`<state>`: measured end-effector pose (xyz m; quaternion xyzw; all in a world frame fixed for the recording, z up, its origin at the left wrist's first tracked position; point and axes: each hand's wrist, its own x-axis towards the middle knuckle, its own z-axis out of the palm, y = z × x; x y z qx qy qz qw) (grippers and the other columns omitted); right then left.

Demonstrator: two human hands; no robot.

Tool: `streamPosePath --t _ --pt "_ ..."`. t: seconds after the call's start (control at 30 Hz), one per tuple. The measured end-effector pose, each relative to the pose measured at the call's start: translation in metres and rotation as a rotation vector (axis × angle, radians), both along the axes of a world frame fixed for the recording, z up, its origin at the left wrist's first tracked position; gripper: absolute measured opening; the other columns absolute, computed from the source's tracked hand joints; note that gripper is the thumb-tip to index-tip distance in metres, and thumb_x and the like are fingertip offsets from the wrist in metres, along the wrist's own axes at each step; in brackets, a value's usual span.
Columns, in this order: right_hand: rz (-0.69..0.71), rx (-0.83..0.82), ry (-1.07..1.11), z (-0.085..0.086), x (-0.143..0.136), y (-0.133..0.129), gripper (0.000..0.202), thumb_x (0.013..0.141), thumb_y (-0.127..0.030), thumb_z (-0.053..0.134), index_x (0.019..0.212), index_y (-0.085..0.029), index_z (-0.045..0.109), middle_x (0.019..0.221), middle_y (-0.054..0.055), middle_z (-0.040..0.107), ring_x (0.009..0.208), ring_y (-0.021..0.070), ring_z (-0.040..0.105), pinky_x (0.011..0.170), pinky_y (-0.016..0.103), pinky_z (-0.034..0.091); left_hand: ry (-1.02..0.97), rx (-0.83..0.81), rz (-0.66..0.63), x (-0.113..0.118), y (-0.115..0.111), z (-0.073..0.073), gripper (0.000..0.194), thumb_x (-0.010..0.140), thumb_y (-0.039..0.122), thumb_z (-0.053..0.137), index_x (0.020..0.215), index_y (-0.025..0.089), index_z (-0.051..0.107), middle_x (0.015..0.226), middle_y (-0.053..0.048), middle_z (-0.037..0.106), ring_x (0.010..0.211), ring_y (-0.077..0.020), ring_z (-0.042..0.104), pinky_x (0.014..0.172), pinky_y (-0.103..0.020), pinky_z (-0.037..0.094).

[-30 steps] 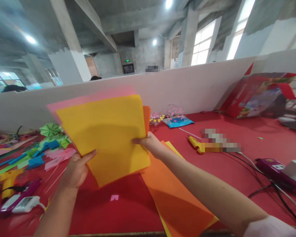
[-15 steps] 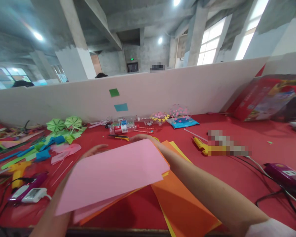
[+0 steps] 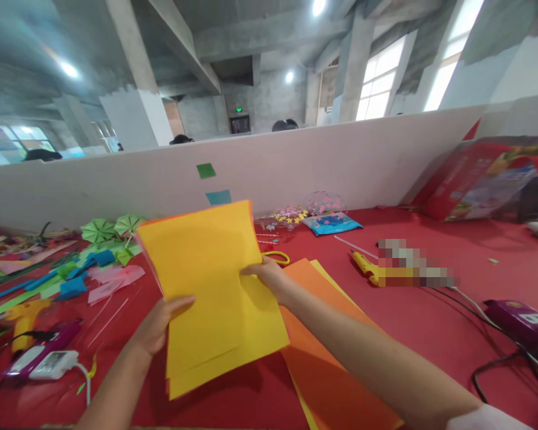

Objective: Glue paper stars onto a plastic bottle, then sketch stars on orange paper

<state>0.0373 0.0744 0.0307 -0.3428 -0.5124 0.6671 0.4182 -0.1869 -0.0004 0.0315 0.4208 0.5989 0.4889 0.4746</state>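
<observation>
The left hand (image 3: 156,325) pinches the left edge of a yellow-faced stack of rectangular paper sheets (image 3: 206,275), and the right hand (image 3: 271,278) pinches its right edge, each thumb on the yellow face. The stack is raised above the near middle of the red desk (image 3: 430,340). To its right, a flat orange paper sheet (image 3: 336,352) partly covers a yellow paper sheet (image 3: 325,275).

From where I stand, I can't read a single word for certain. The red bag (image 3: 477,179) over on the right carries pale lettering, too blurred to make out. A little green sign (image 3: 239,110) glows above the dark doorway (image 3: 240,125) at the back, its marking too small to tell.
</observation>
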Motion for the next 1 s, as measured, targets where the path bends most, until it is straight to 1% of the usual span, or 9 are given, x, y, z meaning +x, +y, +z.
streamPosePath --t 0.13,0.23,0.33,0.5,0.57,0.63,0.73,0.83,1.0 --pt "-0.046 0.010 0.063 0.002 -0.006 -0.006 0.023 0.058 -0.021 0.067 0.081 -0.019 0.067 0.084 0.004 0.072 0.078 0.0237 0.068 0.075 0.035 0.051 -0.097 0.033 0.024 0.010 -0.001 -0.002 0.043 0.058 0.038 0.084 0.093 0.016 0.072 0.094 -0.009 0.077 0.093 -0.0334 0.071 0.083 -0.043 0.058" --pt "-0.041 0.025 0.109 0.012 -0.010 -0.007 0.024 0.056 -0.023 0.070 0.079 -0.019 0.068 0.085 0.003 0.072 0.082 0.0230 0.067 0.080 0.036 0.050 -0.124 0.130 0.127 0.003 -0.005 0.009 0.051 0.054 0.036 0.085 0.099 0.019 0.070 0.105 -0.004 0.075 0.111 -0.0296 0.064 0.094 -0.036 0.054" --pt "-0.001 0.014 0.147 0.016 -0.013 -0.009 0.028 0.053 -0.025 0.073 0.080 -0.019 0.070 0.088 0.003 0.073 0.086 0.0241 0.067 0.083 0.037 0.049 -0.131 0.204 0.231 -0.010 -0.010 0.016 0.052 0.047 0.028 0.085 0.097 0.022 0.070 0.112 0.000 0.073 0.126 -0.0255 0.054 0.101 -0.029 0.048" --pt "0.044 -0.034 0.159 0.006 -0.019 -0.017 0.031 0.050 -0.024 0.075 0.079 -0.021 0.070 0.089 0.002 0.073 0.089 0.0251 0.067 0.085 0.037 0.049 -0.192 0.109 0.231 -0.013 -0.015 -0.005 0.054 0.044 0.025 0.083 0.096 0.018 0.071 0.102 -0.006 0.076 0.113 -0.0353 0.062 0.089 -0.042 0.057" --pt "0.046 -0.046 0.149 0.007 -0.019 -0.017 0.028 0.053 -0.025 0.075 0.081 -0.021 0.071 0.090 0.002 0.074 0.090 0.0243 0.067 0.084 0.036 0.051 -0.173 0.101 0.241 -0.008 -0.016 -0.012 0.049 0.049 0.024 0.082 0.097 0.020 0.071 0.104 -0.004 0.076 0.118 -0.0313 0.060 0.094 -0.038 0.055" --pt "0.024 -0.055 0.115 0.011 -0.018 -0.013 0.020 0.059 -0.024 0.073 0.079 -0.020 0.071 0.087 0.002 0.073 0.088 0.0238 0.068 0.081 0.035 0.052 -0.144 0.090 0.255 -0.004 -0.017 -0.010 0.038 0.055 0.026 0.080 0.092 0.023 0.071 0.102 -0.002 0.076 0.123 -0.0277 0.057 0.096 -0.033 0.054" --pt "-0.049 -0.064 0.028 0.019 -0.016 -0.005 0.005 0.064 -0.016 0.068 0.069 -0.018 0.068 0.075 0.002 0.071 0.080 0.0238 0.067 0.074 0.033 0.052 -0.113 0.026 0.199 -0.002 -0.019 0.004 0.029 0.052 0.026 0.083 0.078 0.022 0.071 0.090 -0.005 0.077 0.110 -0.0341 0.065 0.083 -0.037 0.060" --pt "-0.109 -0.078 -0.024 0.018 -0.016 -0.005 0.008 0.068 -0.011 0.063 0.069 -0.018 0.066 0.077 0.003 0.071 0.080 0.0230 0.067 0.072 0.032 0.051 -0.081 -0.024 0.163 0.000 -0.020 0.016 0.038 0.051 0.025 0.084 0.087 0.022 0.071 0.086 -0.006 0.077 0.089 -0.0351 0.072 0.066 -0.039 0.063" --pt "-0.040 -0.098 -0.021 0.013 -0.015 -0.023 0.013 0.075 -0.011 0.058 0.083 -0.019 0.065 0.087 0.004 0.072 0.082 0.0197 0.068 0.072 0.030 0.053 -0.017 -0.050 0.190 -0.001 -0.016 0.012 0.041 0.057 0.022 0.078 0.097 0.021 0.066 0.083 -0.006 0.077 0.074 -0.0306 0.074 0.059 -0.037 0.061"
